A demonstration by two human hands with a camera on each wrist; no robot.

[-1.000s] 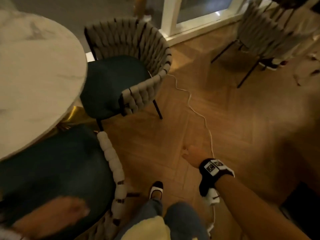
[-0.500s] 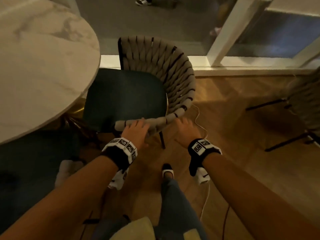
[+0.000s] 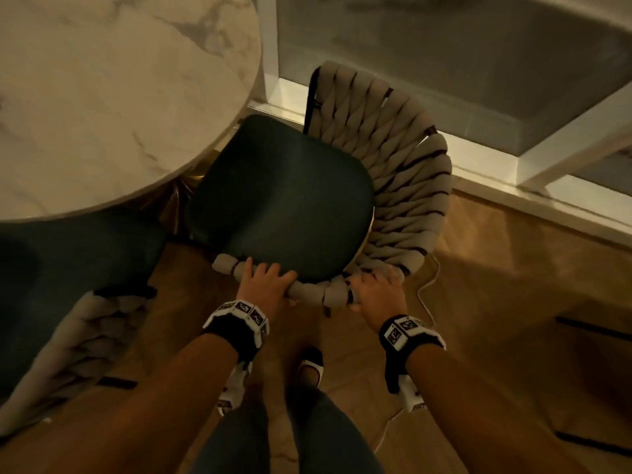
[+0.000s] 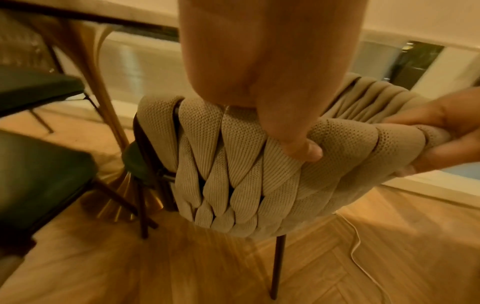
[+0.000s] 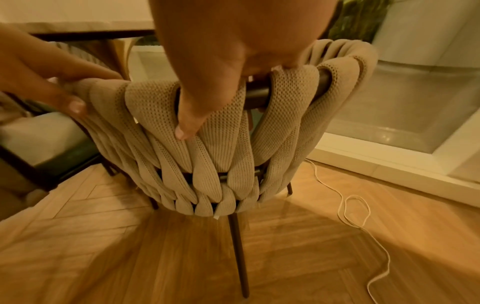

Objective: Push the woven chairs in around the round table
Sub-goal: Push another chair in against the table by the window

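Note:
A woven chair (image 3: 403, 186) with a beige braided back and a dark green seat stands at the right edge of the round marble table (image 3: 102, 97), its seat front just under the tabletop. My left hand (image 3: 263, 280) grips the near rim of the chair's back, fingers over the top and thumb (image 4: 301, 150) pressed on the outer weave. My right hand (image 3: 376, 289) grips the same rim further right, thumb (image 5: 187, 127) on the outside. A second woven chair (image 3: 85, 323) sits at the lower left, its seat partly under the table.
A white cable (image 3: 427, 285) trails over the wooden floor right of the chair (image 5: 363, 216). A white window frame (image 3: 513, 179) and low sill run behind the chair. The table's gold pedestal (image 4: 109, 164) stands left of the chair legs. My feet (image 3: 311, 366) are right behind the chair.
A second ago my right hand hung free over the floor and the left was low by the near chair. Both then reached the far chair's back rim and now grip it; the view has moved closer.

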